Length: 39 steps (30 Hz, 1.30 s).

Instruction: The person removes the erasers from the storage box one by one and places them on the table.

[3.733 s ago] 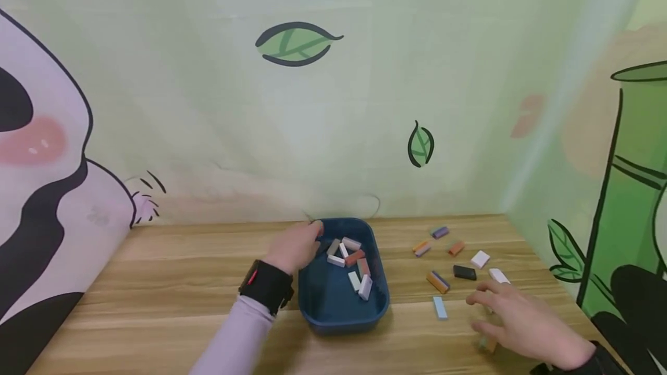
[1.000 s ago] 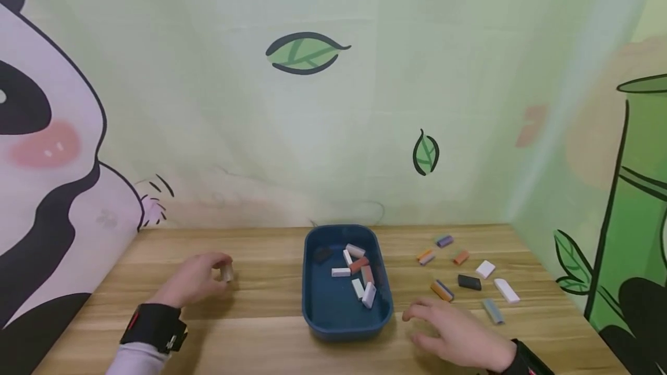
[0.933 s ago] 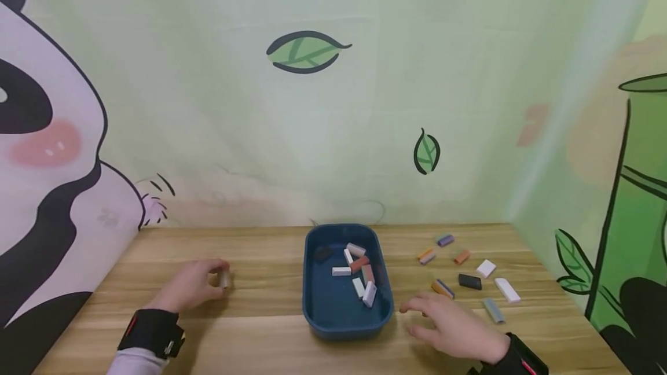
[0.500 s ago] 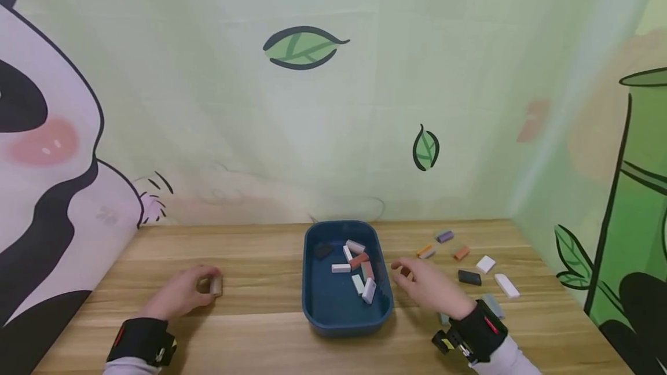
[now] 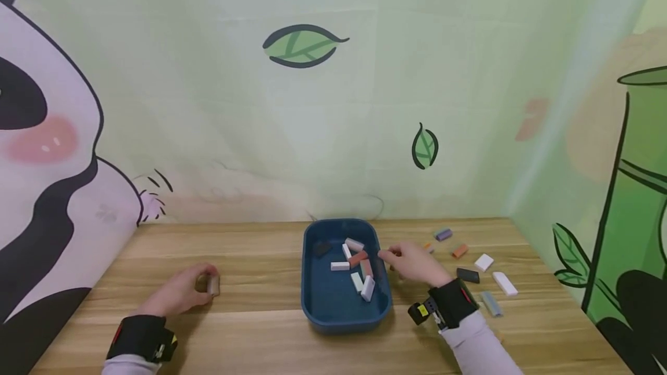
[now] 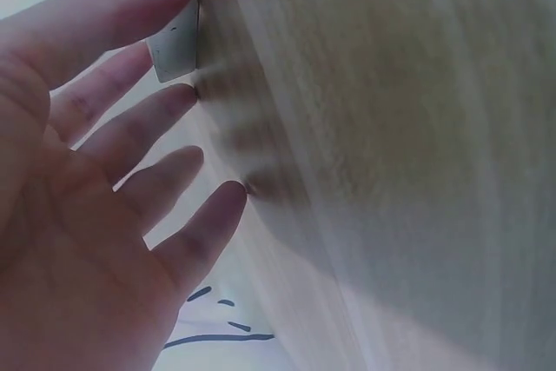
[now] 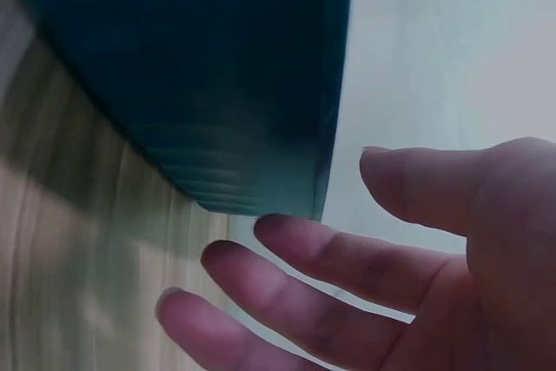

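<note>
We judge ourselves partway: several blocks (image 5: 340, 266) lie in the blue bin (image 5: 346, 327), others (image 5: 504, 283) remain on the desk (image 5: 260, 328), our left fingers (image 6: 104, 84) pinch a greyish block (image 5: 215, 286) left of the bin, and our right fingers (image 7: 287, 297) hang loose and empty

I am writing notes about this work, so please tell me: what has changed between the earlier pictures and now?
The left hand moved left from the blue bin to the table, where it now pinches a greyish block. The right hand moved left from the loose blocks to the bin's right side, with nothing visible in its grasp. The blue bin itself stayed in place.
</note>
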### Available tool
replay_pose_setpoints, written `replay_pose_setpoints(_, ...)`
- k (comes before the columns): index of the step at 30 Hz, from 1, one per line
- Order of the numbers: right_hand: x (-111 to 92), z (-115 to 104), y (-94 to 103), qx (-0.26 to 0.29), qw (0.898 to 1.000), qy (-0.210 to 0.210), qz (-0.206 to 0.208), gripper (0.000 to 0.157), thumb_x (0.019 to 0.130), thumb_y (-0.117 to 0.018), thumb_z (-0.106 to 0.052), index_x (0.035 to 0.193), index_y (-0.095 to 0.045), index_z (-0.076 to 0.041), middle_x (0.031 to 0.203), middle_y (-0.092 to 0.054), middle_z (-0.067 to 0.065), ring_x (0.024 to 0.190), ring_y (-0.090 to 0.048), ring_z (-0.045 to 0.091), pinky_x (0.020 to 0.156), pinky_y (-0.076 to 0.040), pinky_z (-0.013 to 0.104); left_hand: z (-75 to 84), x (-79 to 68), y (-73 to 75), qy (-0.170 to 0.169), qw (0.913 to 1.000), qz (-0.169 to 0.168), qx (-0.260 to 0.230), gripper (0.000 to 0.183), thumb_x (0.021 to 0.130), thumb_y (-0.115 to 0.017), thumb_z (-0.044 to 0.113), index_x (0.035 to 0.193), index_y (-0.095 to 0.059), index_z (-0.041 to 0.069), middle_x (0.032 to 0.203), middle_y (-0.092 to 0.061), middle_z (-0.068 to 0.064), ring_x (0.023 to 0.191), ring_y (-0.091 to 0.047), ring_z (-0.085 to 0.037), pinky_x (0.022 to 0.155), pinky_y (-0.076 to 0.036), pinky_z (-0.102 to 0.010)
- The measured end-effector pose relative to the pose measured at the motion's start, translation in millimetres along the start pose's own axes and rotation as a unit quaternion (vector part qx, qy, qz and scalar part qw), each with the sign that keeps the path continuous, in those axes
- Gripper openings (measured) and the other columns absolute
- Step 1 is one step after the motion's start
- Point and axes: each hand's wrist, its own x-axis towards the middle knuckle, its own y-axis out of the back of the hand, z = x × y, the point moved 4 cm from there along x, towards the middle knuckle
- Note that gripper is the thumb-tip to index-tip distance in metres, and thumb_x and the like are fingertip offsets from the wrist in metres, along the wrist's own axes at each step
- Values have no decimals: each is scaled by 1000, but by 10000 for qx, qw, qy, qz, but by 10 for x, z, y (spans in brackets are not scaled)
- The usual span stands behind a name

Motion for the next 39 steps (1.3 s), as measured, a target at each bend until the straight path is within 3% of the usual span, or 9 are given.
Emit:
replay_pose_setpoints(5,97,58,-29,214,9991,-335,-126,36,101,-53,-32,80,-64,-4,69,-59,8,50,-53,20,46,-32,27,-24,-3,-5,-36,10000,-47,-51,46,75,-79,0,116,-58,-3,112,-62,-19,107,-56,-38,92,-41,-57)
replay_pose_setpoints(8,138,96,-48,309,9983,-432,-232,36,100,-53,-34,80,-64,-7,72,-62,11,50,-52,20,45,-33,26,-35,-10,-7,-36,9999,-65,-73,46,76,-78,0,117,-57,-3,112,-61,-18,107,-56,-37,92,-41,-56)
replay_pose_setpoints(18,217,116,-72,628,9965,-217,-509,30,101,-53,-26,79,-63,-7,73,-63,6,51,-50,18,47,-37,27,-35,-16,-24,84,9997,-117,-196,47,77,-76,-1,120,-56,-3,112,-60,-18,107,-55,-36,93,-40,-57)
replay_pose_setpoints(26,204,131,-83,806,9943,-491,-503,29,101,-52,-26,85,-66,-7,80,-62,4,69,-60,24,55,-46,33,63,-30,7,188,9996,-215,-90,73,77,-78,1,137,-39,-11,129,-49,-36,113,-52,-46,92,-41,-58)
replay_pose_setpoints(32,193,128,-102,901,9933,-498,-520,31,102,-51,-27,85,-66,-6,81,-63,4,70,-62,24,57,-46,34,287,7,69,180,9996,-161,127,87,79,-77,8,146,-24,-9,138,-29,-47,120,-43,-57,94,-37,-63)
replay_pose_setpoints(35,188,133,-105,908,9933,-503,-516,31,102,-51,-28,85,-67,-7,81,-64,3,71,-62,25,58,-47,35,508,105,87,147,9996,-43,230,80,85,-73,10,148,-25,-5,139,-28,-45,116,-47,-53,90,-42,-61)
replay_pose_setpoints(39,185,140,-91,906,9935,-479,-505,31,102,-51,-29,84,-66,-8,81,-64,3,71,-63,25,59,-48,37,886,325,77,-46,9985,24,549,70,90,-69,13,147,-33,-2,142,-36,-36,123,-45,-49,94,-40,-59)
